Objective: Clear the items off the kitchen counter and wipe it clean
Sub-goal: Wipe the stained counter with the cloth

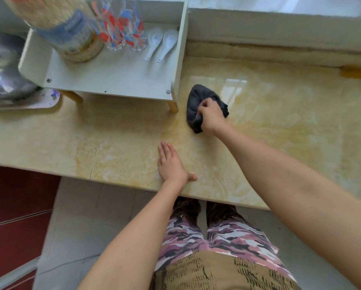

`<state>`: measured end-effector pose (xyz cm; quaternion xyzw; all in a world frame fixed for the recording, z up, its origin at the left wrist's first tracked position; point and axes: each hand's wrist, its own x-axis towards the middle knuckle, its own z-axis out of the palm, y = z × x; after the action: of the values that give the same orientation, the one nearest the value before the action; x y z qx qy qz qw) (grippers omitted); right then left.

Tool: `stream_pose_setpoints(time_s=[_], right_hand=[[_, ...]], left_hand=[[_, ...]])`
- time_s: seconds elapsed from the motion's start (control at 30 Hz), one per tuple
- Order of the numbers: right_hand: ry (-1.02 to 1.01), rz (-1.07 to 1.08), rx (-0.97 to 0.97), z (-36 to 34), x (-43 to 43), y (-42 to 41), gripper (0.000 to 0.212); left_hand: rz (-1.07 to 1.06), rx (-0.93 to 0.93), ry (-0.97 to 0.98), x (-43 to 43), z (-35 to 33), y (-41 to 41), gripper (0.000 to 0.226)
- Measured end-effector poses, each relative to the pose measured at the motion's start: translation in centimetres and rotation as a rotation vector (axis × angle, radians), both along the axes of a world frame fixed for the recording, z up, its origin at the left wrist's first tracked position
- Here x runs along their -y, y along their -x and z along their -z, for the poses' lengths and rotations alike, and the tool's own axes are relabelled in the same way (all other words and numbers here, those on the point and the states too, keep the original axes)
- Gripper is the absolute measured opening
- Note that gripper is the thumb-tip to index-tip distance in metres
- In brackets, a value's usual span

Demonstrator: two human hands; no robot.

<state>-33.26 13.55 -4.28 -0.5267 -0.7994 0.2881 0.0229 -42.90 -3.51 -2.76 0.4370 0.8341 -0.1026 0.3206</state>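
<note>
A dark grey cloth point(195, 101) lies bunched on the yellow marbled counter point(280, 114), just right of the white rack's front leg. My right hand point(211, 117) is shut on the cloth and presses it to the counter. My left hand point(171, 164) rests flat and open on the counter near its front edge, fingers together, thumb along the edge, holding nothing.
A white shelf rack point(112, 78) stands on the counter at left, holding a jar of grain point(70, 36), patterned glasses point(123, 28) and two white spoons point(162, 45). A steel pot point(6, 74) sits on a mat far left. A raised ledge point(280, 28) runs behind.
</note>
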Motion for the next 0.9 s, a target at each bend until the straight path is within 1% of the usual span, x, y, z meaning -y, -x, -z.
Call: stream_pose_setpoints(time_s=[0.13,0.23,0.3,0.4,0.43,0.47,0.5,0.53,0.57,0.6,0.67,0.73,0.8,0.83,0.9], right_hand=[[0.011,0.072,0.018,-0.2,7.3,-3.5,0.015],[0.031,0.118,0.062,-0.1,13.7,-6.0,0.006],[0.056,0.12,0.085,-0.2,17.3,-7.5,0.01],[0.209,0.052,0.057,-1.2,19.2,-9.3,0.019],[0.301,0.043,-0.002,-2.0,18.9,-9.7,0.023],[0.384,0.078,-0.093,-3.0,18.5,-9.8,0.027],[0.422,0.162,-0.199,-3.9,17.9,-10.0,0.028],[0.388,0.301,-0.292,-4.8,17.3,-10.2,0.025],[0.325,0.459,-0.355,-5.3,16.7,-10.5,0.021],[0.254,0.599,-0.365,-5.2,16.2,-10.8,0.019],[0.201,0.796,-0.245,-4.2,15.7,-11.3,0.024],[0.236,0.872,-0.115,-2.9,15.6,-11.4,0.035],[0.27,0.889,-0.052,-2.0,15.9,-11.0,0.042],[0.271,0.889,-0.025,-1.7,16.0,-10.7,0.042],[0.26,0.904,0.013,-1.5,16.2,-10.2,0.042]], left_hand=[[0.04,0.013,0.0,0.3,0.0,0.3,0.148],[0.054,-0.001,0.001,0.5,0.1,0.5,0.149],[0.069,-0.015,0.005,0.4,0.1,0.4,0.149],[0.1,-0.036,0.049,0.0,0.1,0.3,0.149],[0.107,-0.048,0.072,-0.1,0.0,0.2,0.148],[0.122,-0.059,0.084,-0.2,-0.2,0.2,0.147],[0.145,-0.07,0.082,-0.2,-0.3,0.0,0.142],[0.187,-0.074,0.044,-0.1,-0.4,-0.3,0.132],[0.235,-0.064,-0.029,0.1,-0.5,-0.9,0.118],[0.277,-0.04,-0.123,0.3,-0.6,-1.6,0.103],[0.317,0.051,-0.267,1.0,-0.9,-3.0,0.081],[0.301,0.227,-0.304,1.2,-1.0,-4.1,0.066],[0.264,0.381,-0.277,1.1,-0.9,-4.6,0.061],[0.236,0.416,-0.279,0.9,-0.9,-4.7,0.062],[0.175,0.42,-0.29,0.2,-0.8,-4.9,0.06]])
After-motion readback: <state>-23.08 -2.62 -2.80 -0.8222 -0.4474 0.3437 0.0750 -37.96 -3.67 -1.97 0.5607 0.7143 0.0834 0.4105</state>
